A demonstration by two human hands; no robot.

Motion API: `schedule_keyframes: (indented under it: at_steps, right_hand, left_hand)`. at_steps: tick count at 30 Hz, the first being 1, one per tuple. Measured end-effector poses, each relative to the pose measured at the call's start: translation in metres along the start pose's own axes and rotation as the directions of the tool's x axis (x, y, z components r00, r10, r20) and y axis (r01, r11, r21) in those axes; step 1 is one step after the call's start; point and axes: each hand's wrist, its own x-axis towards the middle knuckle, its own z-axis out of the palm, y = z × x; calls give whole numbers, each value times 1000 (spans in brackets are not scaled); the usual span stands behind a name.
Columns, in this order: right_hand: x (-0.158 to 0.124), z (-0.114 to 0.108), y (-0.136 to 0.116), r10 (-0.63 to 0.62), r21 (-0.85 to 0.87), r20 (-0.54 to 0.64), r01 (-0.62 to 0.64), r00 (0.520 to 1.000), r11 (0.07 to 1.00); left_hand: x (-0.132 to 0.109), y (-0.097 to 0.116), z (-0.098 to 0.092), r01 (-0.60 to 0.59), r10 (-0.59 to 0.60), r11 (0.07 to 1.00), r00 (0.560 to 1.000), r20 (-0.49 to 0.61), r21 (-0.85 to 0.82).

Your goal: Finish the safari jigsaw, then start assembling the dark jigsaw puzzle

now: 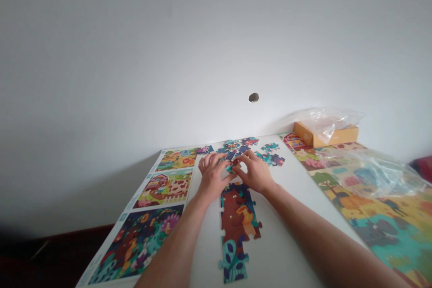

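Note:
A partly joined jigsaw puzzle (234,216) lies on the white tabletop, showing a brown bear with a yellow pot and teal leaves below. Just above its top edge, a small teal and brown puzzle piece (233,167) sits between my two hands. My left hand (212,174) has its thumb and curled fingers at the piece's left side. My right hand (254,172) pinches it from the right, its fingertips partly covering the piece. Loose puzzle pieces (270,158) are scattered and heaped beyond my fingers.
A printed picture sheet (162,189) with several scenes runs along the left. To the right lies a finished-looking animal picture (381,225) under a clear plastic bag (378,173). An orange box (337,136) stands against the wall, which has a hole (253,97).

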Motion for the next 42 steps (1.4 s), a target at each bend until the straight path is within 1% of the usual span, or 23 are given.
schedule_keyframes:
  at_steps: [4, 7, 9, 15, 21, 27, 33, 42]
  right_hand:
    - [3, 4, 3, 55, 88, -31, -52, 998, 995]
    - [5, 8, 8, 127, 225, -64, -110, 990, 968]
    - [7, 12, 12, 168, 326, -57, -141, 984, 935]
    - [7, 24, 13, 162, 548, -7, -132, 987, 826]
    - [7, 31, 10, 212, 579, 13, -180, 977, 795]
    - [5, 33, 9, 184, 615, 64, -184, 981, 767]
    - [3, 32, 7, 133, 650, 105, -169, 986, 741]
    - [5, 36, 10, 164, 643, 124, -205, 979, 738]
  left_hand:
    - [2, -2, -1, 51, -52, 999, 997, -64, -12]
    - [2, -3, 1, 76, -80, 996, 992, -97, -40]
    - [2, -4, 3, 77, -80, 996, 992, -94, -43]
    - [0, -5, 7, 88, -90, 996, 993, -75, -26]
    - [0, -6, 7, 98, -99, 995, 994, -52, -13]
    - [2, -4, 3, 109, -114, 993, 988, -105, -52]
    - [1, -6, 5, 53, -65, 995, 988, -137, -89]
    - [2, -5, 2, 58, -70, 994, 988, -140, -89]
